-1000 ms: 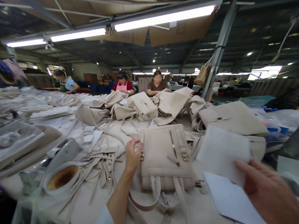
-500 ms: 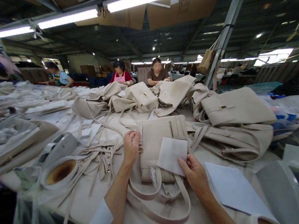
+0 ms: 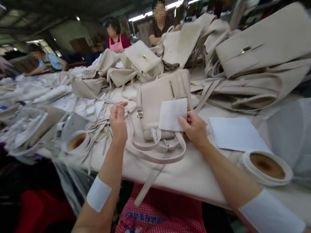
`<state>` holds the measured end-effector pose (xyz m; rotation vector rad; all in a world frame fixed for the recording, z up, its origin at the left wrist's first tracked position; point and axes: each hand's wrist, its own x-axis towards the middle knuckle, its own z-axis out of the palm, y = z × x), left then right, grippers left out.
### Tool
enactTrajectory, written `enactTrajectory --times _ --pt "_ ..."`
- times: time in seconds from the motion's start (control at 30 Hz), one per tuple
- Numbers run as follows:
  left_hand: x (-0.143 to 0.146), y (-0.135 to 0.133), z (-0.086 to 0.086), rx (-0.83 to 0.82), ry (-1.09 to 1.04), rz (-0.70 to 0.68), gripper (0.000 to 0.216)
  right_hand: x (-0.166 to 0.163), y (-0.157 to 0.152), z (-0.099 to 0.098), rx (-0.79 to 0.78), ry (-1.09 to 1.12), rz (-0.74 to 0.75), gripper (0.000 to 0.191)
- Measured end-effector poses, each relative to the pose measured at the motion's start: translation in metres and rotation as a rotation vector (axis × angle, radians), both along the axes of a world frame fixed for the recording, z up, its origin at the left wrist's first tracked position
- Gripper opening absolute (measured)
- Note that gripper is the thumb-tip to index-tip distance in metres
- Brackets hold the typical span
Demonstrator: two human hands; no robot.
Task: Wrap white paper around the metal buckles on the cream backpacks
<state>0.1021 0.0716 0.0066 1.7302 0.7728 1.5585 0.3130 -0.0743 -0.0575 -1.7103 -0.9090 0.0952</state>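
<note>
Meanwhile right hand (image 3: 196, 128) pinches a paper sheet (image 3: 172, 115) over the bag (image 3: 156, 94); left hand (image 3: 118, 125) hovers, fingertips (image 3: 120, 105) bunched.

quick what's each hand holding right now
left hand: fingers curled beside the beige bag, grip unclear
right hand: pinching the white sheet

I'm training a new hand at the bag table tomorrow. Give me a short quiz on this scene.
1. True or false: the right hand pinches a white sheet over the beige bag.
2. What lies on the table just right of that hand? A) stack of white sheets B) scissors C) red box
3. How many round tubs with brown contents are in view?
Key: 1 true; 2 A; 3 two.
</note>
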Motion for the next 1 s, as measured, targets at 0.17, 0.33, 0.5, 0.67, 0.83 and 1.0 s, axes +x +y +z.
enactTrajectory --times 0.17,0.33,0.5,0.67,0.83,1.0 --pt "-0.102 -0.097 0.03 -0.302 0.615 -0.456 0.026 0.002 0.001 -0.003 0.0 0.034 0.023 0.021" --pt "-0.183 -0.189 0.021 -0.689 1.161 -0.8 0.03 0.002 -0.001 -0.001 0.0 -0.003 -0.012 0.017" --pt "-0.177 -0.237 -0.015 -0.915 0.823 -0.833 0.042 0.001 -0.002 -0.001 0.023 0.018 0.019 0.015" --pt "-0.139 -0.254 -0.035 -0.72 1.075 -0.978 0.049 0.001 -0.004 -0.003 0.028 0.085 0.06 0.019" --pt "-0.118 -0.249 -0.047 -0.372 1.215 -0.827 0.035 0.005 -0.005 -0.009 0.046 0.104 0.108 0.027" --pt "-0.109 -0.239 -0.085 -0.288 1.419 -1.029 0.036 0.007 -0.005 -0.013 0.051 0.212 0.182 0.029"
